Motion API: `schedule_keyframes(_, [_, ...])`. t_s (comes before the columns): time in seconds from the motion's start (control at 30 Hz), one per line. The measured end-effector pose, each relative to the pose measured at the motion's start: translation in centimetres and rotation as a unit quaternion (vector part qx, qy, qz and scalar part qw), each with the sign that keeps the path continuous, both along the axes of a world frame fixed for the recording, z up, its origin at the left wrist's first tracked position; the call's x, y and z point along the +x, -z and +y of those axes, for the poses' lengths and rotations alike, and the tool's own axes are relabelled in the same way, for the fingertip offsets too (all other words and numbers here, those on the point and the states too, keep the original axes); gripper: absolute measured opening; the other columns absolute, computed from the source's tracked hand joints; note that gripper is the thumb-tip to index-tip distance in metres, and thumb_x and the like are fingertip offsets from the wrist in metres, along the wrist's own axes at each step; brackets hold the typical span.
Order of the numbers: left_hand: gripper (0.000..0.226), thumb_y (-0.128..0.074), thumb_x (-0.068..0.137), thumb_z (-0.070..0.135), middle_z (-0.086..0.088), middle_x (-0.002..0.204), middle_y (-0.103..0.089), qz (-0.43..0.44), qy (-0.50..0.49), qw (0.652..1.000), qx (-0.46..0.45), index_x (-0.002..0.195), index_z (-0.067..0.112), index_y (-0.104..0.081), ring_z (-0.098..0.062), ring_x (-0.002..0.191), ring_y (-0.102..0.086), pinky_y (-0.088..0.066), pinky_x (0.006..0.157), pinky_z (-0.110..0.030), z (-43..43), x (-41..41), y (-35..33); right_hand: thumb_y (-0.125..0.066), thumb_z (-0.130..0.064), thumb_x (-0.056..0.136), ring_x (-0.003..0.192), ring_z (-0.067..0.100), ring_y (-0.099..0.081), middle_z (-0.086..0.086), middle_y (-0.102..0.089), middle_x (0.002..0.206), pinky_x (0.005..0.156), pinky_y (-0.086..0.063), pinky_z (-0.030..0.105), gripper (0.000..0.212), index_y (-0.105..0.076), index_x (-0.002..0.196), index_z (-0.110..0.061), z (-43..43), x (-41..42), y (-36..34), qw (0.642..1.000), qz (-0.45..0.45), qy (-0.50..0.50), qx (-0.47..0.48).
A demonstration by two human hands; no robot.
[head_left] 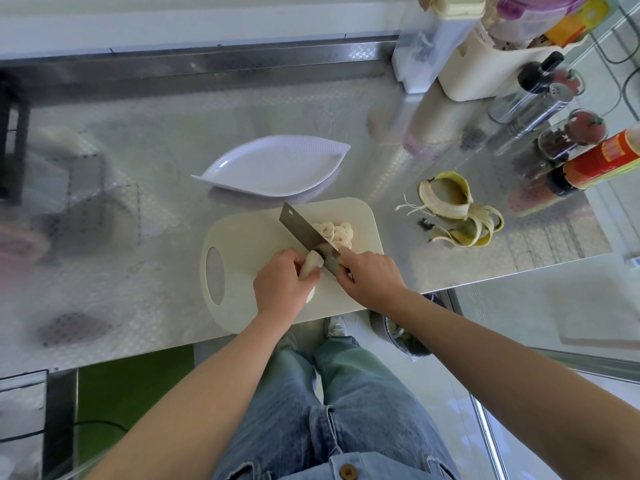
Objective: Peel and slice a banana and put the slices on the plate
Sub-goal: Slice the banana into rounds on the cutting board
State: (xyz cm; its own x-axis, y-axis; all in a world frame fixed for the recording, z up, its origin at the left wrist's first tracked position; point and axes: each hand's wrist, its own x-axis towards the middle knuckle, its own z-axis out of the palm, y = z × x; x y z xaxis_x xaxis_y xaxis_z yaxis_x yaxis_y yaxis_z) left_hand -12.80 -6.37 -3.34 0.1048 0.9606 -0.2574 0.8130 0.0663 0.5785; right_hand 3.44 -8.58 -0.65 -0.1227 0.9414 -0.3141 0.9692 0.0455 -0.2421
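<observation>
Both forearms reached over the tabletop (138, 209) edge; the left hand (282, 285) curled its fingers (300, 262) around the peeled banana (310, 264) on the cutting board (242, 271); the right hand (369, 277) gripped the cleaver (304, 233), blade against the banana; slices (337, 233) lay beyond; the plate (277, 166) sat just behind the board; the peel (457, 209) lay well apart.

I am in a kitchen.
I stand at a steel tabletop (138, 202) with a cutting board (242, 237), a cleaver (301, 226), a sauce bottle (602, 161) and a shaker (530, 109).
</observation>
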Motion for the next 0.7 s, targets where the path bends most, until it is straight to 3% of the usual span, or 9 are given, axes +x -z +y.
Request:
schedule_keyframes(0.2, [0.026,-0.068,0.080,0.046,0.006,0.088,-0.064,0.005,-0.002,1.000,0.001,0.088,0.022,-0.064,-0.012,0.071,-0.052,-0.034,0.061,-0.026,0.0,-0.1,0.2,-0.040,-0.026,0.094,0.055,0.030,-0.039,0.004,-0.044,0.060,0.051,-0.025,0.029,0.014,-0.045,0.090,-0.014,0.0,0.2,-0.7,0.999,0.004,0.011,0.038])
schedule_keyframes(0.4, [0.027,-0.067,0.081,0.047,0.004,0.087,-0.064,0.013,0.001,1.000,0.004,0.088,0.021,-0.064,-0.017,0.076,-0.058,-0.034,0.060,-0.026,0.0,0.1,0.0,-0.042,-0.026,0.093,0.051,0.028,-0.039,0.003,-0.041,0.056,0.051,-0.030,0.030,0.014,-0.042,0.084,-0.015,0.5,0.4,-1.8,0.998,0.017,0.001,0.060])
schedule_keyframes(0.47, [0.025,-0.067,0.081,0.047,0.005,0.086,-0.064,0.008,-0.001,1.000,0.003,0.086,0.022,-0.064,-0.018,0.077,-0.060,-0.034,0.061,-0.026,0.0,0.1,0.0,-0.040,-0.026,0.093,0.053,0.028,-0.041,0.002,-0.040,0.056,0.050,-0.025,0.028,0.014,-0.046,0.089,-0.014,0.4,0.5,-1.7,0.999,0.005,-0.007,0.053])
schedule_keyframes(0.7, [0.028,-0.067,0.081,0.047,0.004,0.086,-0.064,0.013,-0.001,1.000,0.004,0.088,0.020,-0.064,-0.017,0.075,-0.057,-0.034,0.060,-0.026,0.0,0.0,0.1,-0.047,-0.024,0.092,0.047,0.026,-0.032,0.000,-0.035,0.052,0.045,-0.015,0.025,0.019,-0.034,0.079,-0.020,0.2,0.7,-1.9,0.996,0.024,0.035,0.077])
